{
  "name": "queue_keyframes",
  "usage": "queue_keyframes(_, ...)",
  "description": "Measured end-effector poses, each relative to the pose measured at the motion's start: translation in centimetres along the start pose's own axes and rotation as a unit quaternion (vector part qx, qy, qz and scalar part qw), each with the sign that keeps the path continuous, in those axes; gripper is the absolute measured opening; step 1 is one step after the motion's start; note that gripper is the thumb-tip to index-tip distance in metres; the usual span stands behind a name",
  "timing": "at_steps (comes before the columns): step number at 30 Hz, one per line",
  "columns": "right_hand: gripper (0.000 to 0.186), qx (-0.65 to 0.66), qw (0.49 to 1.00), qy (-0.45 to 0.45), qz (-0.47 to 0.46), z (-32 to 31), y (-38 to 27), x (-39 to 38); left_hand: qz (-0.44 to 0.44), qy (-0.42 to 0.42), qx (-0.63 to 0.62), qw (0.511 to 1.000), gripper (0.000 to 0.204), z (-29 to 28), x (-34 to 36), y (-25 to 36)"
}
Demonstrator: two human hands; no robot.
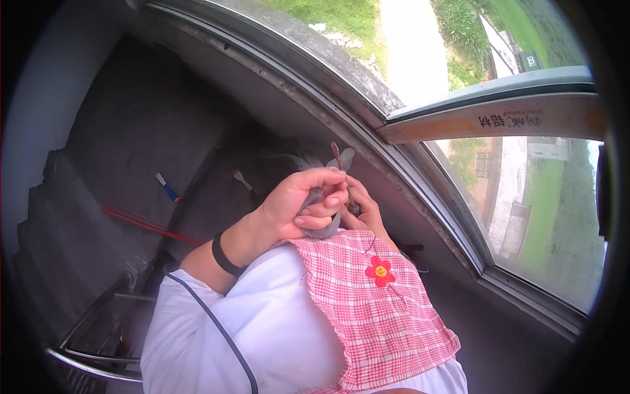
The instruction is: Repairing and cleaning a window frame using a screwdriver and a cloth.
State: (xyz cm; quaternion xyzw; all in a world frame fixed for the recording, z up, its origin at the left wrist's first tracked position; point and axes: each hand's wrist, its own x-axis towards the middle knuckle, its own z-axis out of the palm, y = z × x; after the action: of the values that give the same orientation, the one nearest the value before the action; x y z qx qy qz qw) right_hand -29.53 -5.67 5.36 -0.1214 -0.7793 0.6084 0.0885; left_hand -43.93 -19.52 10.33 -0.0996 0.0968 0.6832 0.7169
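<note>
Both my hands meet in the middle of the view, over my lap and close to the window. My left hand point(302, 207), with a black band on its wrist, is closed around a soft-looking grey piece point(320, 231) whose kind I cannot make out. Its thumb and forefinger pinch a thin brown stick-like tool point(337, 156) that points up and away. Beside it, my right hand point(366, 209) has its fingers bent around the tool's lower part, at a dark lump point(354, 209); the palm is hidden.
A metal-framed window point(387, 131) runs along the right. On the dark floor point(131, 125) lie a blue-handled tool point(168, 188), a pale brush-like tool point(244, 181) and a red cord point(154, 227). A metal frame point(98, 358) stands at lower left. A red checked cloth point(357, 308) covers my front.
</note>
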Motion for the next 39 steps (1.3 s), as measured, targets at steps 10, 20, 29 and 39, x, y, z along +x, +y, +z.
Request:
queue_keyframes(10, 0.018, 0.289, 0.933, 0.17, 0.13, -16.5, 5.8, -2.9, 0.262, 0.001, 0.512, 0.818, 0.068, -1.4, 19.7, -8.4)
queue_keyframes(20, 0.037, -0.198, 0.955, 0.222, -0.009, -21.8, 3.8, -3.8, 0.274, 0.112, 0.563, 0.771, 0.037, -4.1, 22.6, -4.0)
queue_keyframes(29, 0.04, -0.438, 0.887, 0.137, 0.048, -18.9, 2.0, -3.8, 0.326, 0.188, 0.573, 0.728, 0.024, -6.9, 24.1, -0.3)
queue_keyframes(39, 0.036, -0.418, 0.887, 0.129, 0.145, -22.2, 5.0, -7.3, 0.368, 0.245, 0.703, 0.556, 0.024, -8.6, 29.4, -2.8)
